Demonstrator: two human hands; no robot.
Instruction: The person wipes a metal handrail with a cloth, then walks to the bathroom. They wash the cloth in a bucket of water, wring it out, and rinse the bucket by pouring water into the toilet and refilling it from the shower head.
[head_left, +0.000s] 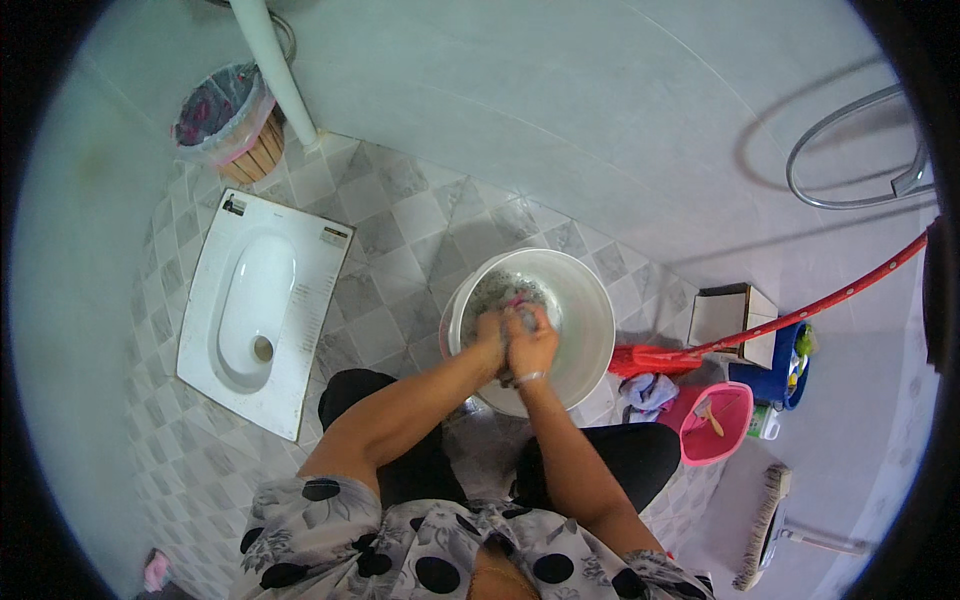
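A large pale metal basin (589, 337) stands on the tiled floor between my knees, with some sudsy water inside. Both hands are together over its left half. My left hand (491, 337) is blurred and presses against a wet, dark grey cloth (512, 360). On the other side my right hand (534, 337), with a bracelet at the wrist, grips the same cloth, part of which is hidden by my fingers. A bit of pink (516, 300) shows just beyond my fingers.
A white squat toilet (259, 307) is set in the floor at left, near a lined waste bin (255, 154). To the right are a red broom (652, 360), crumpled cloths (649, 394), a pink bucket (712, 450), a blue bin (757, 375) and a brush head (763, 529).
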